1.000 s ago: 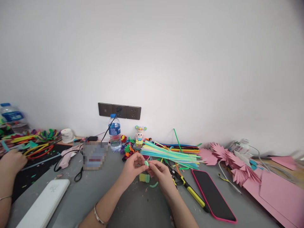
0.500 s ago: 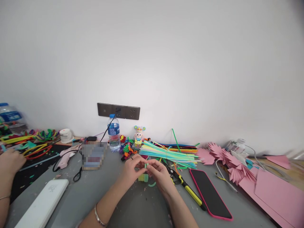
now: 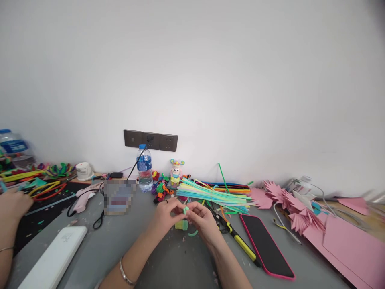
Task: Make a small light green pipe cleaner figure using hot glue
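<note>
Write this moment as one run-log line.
left hand: holds green piece | right hand: holds same piece | nearby: yellow-handled pliers, phone

Left hand [image 3: 165,214] and right hand [image 3: 203,220] low centre of frame; pliers [image 3: 242,242], then phone [image 3: 267,247], to the right; bottle [image 3: 144,168] left of centre, figurine [image 3: 175,176] right of it.

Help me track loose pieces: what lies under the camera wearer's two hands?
Below the left hand and right hand, a yellow-green piece and a curved green strip partly show. They are partly covered; anything else beneath is hidden.
</note>
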A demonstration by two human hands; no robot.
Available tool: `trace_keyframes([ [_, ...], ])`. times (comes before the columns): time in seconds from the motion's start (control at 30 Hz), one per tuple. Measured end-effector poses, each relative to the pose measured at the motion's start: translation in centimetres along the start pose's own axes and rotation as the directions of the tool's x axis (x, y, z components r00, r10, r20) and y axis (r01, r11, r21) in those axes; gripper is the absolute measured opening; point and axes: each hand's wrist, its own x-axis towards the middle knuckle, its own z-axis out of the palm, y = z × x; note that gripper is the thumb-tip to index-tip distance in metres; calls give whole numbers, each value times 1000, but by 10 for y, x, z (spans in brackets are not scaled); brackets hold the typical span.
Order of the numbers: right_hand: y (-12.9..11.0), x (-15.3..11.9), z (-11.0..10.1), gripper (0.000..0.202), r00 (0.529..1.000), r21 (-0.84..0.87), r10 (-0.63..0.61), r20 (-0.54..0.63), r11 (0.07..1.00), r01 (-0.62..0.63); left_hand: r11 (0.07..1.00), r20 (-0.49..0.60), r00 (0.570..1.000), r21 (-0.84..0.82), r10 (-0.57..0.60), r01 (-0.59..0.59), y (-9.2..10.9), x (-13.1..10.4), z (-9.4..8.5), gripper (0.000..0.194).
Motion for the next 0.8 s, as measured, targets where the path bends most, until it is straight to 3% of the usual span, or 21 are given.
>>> trace_keyframes([
  [0.23, 3, 2, -4, 31, 1000, -74, -26, -13, 997, 25, 999, 34, 999, 27, 30, -31, -7, -2, 1, 9],
  [0.53, 4, 2, -1, 30, 999, 16, -39, -6, 999, 39, 1000, -10, 1000, -7, 8, -8, 1, 0, 0, 15],
  [0.8, 2, 0, -1, 28, 1000, -9, 25, 15, 1000, -24, 992, -30, 996, 99, 81, -77, 2, 0, -3, 15],
])
